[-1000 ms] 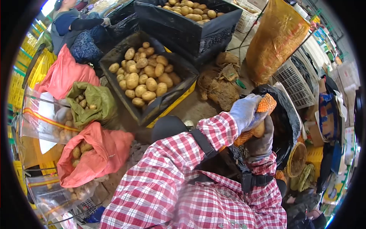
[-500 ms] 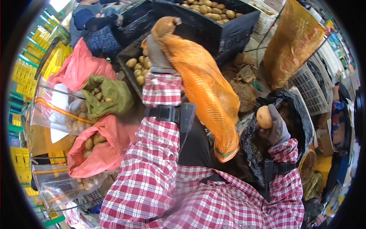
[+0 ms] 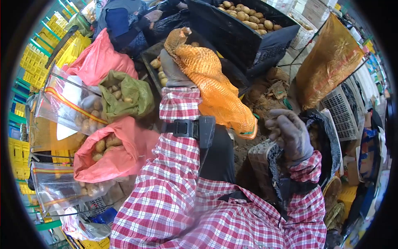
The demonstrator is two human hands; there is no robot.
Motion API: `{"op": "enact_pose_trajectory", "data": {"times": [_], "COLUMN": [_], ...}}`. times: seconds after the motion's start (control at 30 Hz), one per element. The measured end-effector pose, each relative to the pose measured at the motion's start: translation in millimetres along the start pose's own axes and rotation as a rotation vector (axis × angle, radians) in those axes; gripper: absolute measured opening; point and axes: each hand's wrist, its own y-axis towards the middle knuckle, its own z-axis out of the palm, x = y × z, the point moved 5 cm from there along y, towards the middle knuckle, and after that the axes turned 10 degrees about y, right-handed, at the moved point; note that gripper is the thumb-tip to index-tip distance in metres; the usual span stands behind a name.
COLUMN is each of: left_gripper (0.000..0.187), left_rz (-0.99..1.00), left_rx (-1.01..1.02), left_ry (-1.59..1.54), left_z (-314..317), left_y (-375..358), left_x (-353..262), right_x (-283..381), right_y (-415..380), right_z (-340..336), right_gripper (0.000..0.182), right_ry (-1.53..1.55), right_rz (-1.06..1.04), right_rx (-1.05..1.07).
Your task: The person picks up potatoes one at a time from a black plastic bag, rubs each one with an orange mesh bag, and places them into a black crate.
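My left hand (image 3: 173, 71), in a grey glove, is closed on the upper part of an orange mesh bag (image 3: 226, 103). The bag hangs down and to the right across the middle of the view. Below my left hand, a dark bin (image 3: 154, 79) holding potatoes shows in part. My right hand (image 3: 292, 135), gloved as well, is above a white basket (image 3: 260, 159) with a black plastic liner (image 3: 331, 135). Its fingers are apart and slightly curled, with no potato visible in them. Most of the basket's contents are hidden behind the hand.
A black bin (image 3: 244, 45) of potatoes stands at the back. On the left are a green sack (image 3: 139, 106), a pink sack (image 3: 89, 168) and clear bags (image 3: 66, 106) with potatoes. Another person's hand (image 3: 154, 16) shows at top left. A brown sack (image 3: 327, 62) hangs on the right.
The potato in my right hand is gone from view, and that hand has risen with its fingers opened. The mesh bag's lower end has swung up. The view has shifted slightly.
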Motion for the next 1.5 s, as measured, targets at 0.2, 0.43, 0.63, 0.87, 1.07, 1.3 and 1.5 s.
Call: {"op": "enact_pose_trajectory", "data": {"times": [0.2,0.43,0.63,0.87,1.07,1.3,1.5], "left_gripper": [0.017,0.045,0.045,0.048,0.03,0.01,0.02], "left_rz": [0.613,0.683,0.688,0.426,0.108,0.588,-0.134], "left_rx": [-0.01,-0.022,-0.027,-0.017,0.06,0.117,0.075], "left_ry": [1.134,1.136,1.187,1.013,0.6,1.314,0.166], "left_z": [70.1,115.6,131.4,107.4,114.5,140.5,134.2], "left_y": [-15.2,-31.0,-49.5,-48.2,-55.2,-71.1,-68.1], "left_x": [14.4,42.9,53.7,105.7,102.5,80.8,108.2], "right_x": [-17.1,-33.2,-39.8,-68.0,-63.2,-60.6,-59.7], "right_y": [-26.1,-37.8,-51.4,-47.2,-49.6,-52.2,-55.7], "right_z": [18.5,15.0,8.8,4.4,9.7,12.7,15.1], "right_gripper": [0.029,0.026,0.024,0.026,0.032,0.036,0.033], "right_ry": [0.036,0.089,0.094,0.093,0.077,0.037,0.128], "right_rz": [0.161,0.131,0.132,0.151,0.207,0.223,0.166], "right_rx": [0.089,0.097,0.187,0.265,0.316,0.381,0.409]}}
